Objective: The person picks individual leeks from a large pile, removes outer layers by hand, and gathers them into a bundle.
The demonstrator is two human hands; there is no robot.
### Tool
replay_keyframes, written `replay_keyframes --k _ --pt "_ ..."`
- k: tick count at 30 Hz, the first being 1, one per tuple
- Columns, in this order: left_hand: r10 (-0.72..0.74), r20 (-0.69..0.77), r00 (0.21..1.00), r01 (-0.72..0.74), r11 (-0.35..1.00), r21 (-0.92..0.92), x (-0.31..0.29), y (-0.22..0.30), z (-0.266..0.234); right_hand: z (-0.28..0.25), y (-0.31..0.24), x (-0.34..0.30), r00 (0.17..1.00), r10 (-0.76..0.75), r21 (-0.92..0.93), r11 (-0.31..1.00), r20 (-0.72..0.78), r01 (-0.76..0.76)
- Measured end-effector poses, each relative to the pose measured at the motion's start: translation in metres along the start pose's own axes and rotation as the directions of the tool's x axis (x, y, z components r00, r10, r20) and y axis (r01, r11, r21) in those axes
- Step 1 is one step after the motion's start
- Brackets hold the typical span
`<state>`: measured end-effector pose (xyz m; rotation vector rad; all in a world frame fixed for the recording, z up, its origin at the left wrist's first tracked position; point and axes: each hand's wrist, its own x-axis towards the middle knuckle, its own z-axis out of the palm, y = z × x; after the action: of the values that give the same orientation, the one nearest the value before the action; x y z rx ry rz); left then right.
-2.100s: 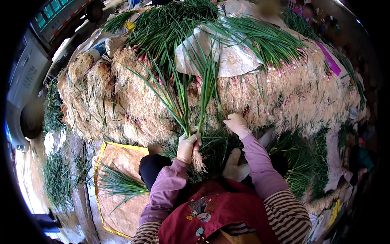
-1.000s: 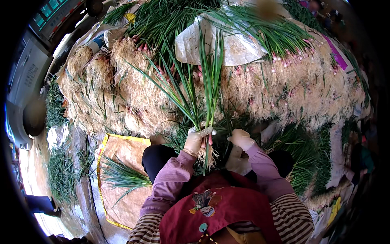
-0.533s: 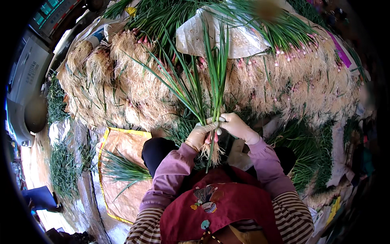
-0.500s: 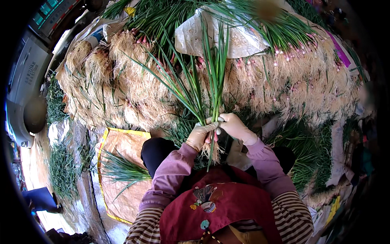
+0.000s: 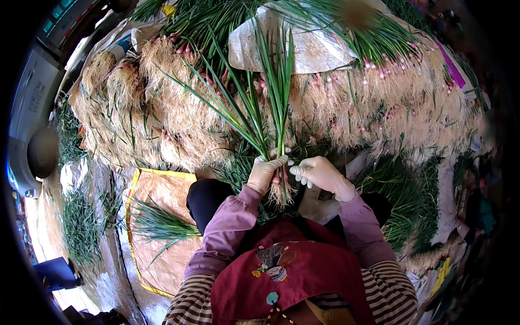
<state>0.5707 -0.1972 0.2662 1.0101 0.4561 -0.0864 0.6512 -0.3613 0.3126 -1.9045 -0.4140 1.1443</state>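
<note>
A small bunch of green onions [image 5: 277,89] stands upright in front of me, its long green leaves fanning away toward the pile. My left hand [image 5: 266,172], in a pale glove, is closed around the stems just above the pinkish bulbs. Beneath that hand hang the bunch's pale, stringy roots [image 5: 280,194]. My right hand [image 5: 320,174], gloved too, is just right of the bunch and apart from it. Its fingers are curled in toward the thumb; whether anything small is between them is hidden.
A large heap of green onions [image 5: 387,95] with matted roots spans the far side, partly covered by a white sheet [image 5: 319,54]. At left, loose green onions [image 5: 165,223] lie on a yellow-edged tan sheet [image 5: 162,189]. Green leaf trimmings [image 5: 398,200] are piled at right.
My right hand has come off the bunch and moved right and slightly down. The left hand keeps its grip, and a long leaf hanging below the roots no longer shows.
</note>
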Motion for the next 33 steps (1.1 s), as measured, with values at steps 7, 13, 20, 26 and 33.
replay_keyframes --k 7,13,20,26,33 --pt "0.04 0.008 0.999 -0.041 0.994 0.097 0.002 0.001 0.008 0.021 0.02 0.009 0.986 -0.155 -0.004 0.988 0.062 0.155" --pt "0.183 -0.05 0.982 -0.182 0.983 0.029 -0.014 0.022 0.01 -0.082 0.042 0.013 0.848 -0.206 -0.713 0.654 -0.489 -0.252" --pt "0.459 -0.078 0.885 -0.456 0.822 -0.341 -0.014 0.045 0.007 -0.163 -0.108 0.043 0.649 -0.43 -0.49 0.866 -0.627 0.1" --pt "0.247 -0.003 0.969 -0.223 0.868 -0.443 0.0 0.04 -0.014 -0.249 -0.157 0.158 0.459 -0.6 -0.755 0.55 -0.655 -0.358" --pt "0.179 -0.093 0.98 -0.198 0.932 -0.302 0.003 0.038 0.003 -0.144 -0.112 0.099 0.499 -0.622 -0.71 0.704 -0.603 0.02"
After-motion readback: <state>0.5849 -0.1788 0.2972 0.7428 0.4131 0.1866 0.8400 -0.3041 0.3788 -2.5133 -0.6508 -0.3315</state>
